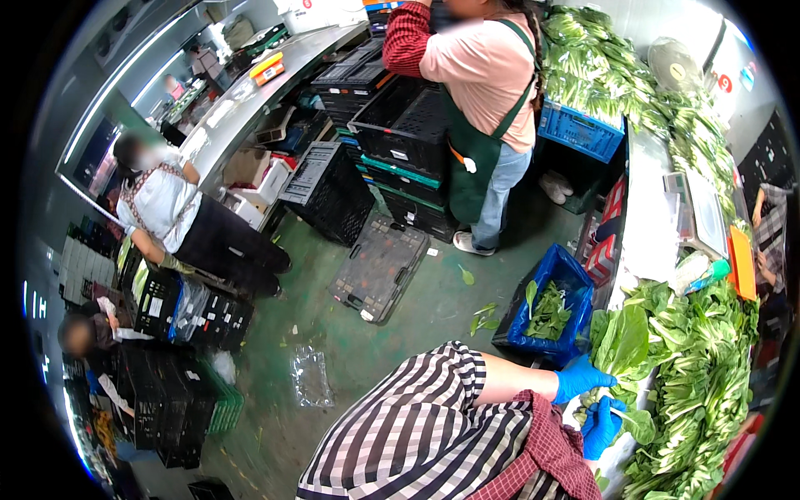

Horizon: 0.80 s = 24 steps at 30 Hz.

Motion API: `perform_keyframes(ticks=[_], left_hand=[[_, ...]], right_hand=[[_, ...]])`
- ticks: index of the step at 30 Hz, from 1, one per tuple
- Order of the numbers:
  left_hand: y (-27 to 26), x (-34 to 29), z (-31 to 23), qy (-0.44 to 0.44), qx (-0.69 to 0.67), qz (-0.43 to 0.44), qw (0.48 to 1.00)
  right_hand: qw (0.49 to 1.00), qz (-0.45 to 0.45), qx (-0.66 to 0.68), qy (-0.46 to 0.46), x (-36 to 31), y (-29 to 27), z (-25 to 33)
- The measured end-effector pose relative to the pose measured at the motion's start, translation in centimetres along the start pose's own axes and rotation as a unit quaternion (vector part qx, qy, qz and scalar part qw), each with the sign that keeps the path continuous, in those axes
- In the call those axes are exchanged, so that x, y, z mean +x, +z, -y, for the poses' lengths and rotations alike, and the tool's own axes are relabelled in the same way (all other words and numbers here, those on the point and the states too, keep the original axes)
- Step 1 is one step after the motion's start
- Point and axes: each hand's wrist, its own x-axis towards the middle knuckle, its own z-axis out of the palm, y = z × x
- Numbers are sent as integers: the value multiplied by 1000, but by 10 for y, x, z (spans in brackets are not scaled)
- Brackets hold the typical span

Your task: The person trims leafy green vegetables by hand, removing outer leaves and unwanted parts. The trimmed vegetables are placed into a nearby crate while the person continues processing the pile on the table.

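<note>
My left hand (579, 377), in a blue glove, grips a bunch of broad-leaved greens (621, 340) by the stalk end at the near edge of the white table (650, 242). Just below it my right hand (602, 427), also gloved in blue, pinches the pale stalk of a single green leaf (637, 425). Both hands are at the edge of a big heap of leafy greens (704, 375) that covers the table. My striped sleeve and a red checked cloth fill the lower middle.
A blue crate (575, 287) holding loose leaves stands on the green floor beside the table. A scale (698, 212) and an orange tray (742, 262) sit on the table. A person in a green apron (483, 100) stands by stacked black crates (400, 133). Two people crouch at left.
</note>
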Motion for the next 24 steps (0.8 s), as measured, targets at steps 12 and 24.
perform_keyframes(ticks=[12, 24], left_hand=[[21, -11, 29, -259, -136, -2, 956], [34, 66, 19, -23, 318, 197, 927]], right_hand=[[980, -188, -58, -41, -83, -13, 11], [953, -275, -59, 116, -182, -115, -34]])
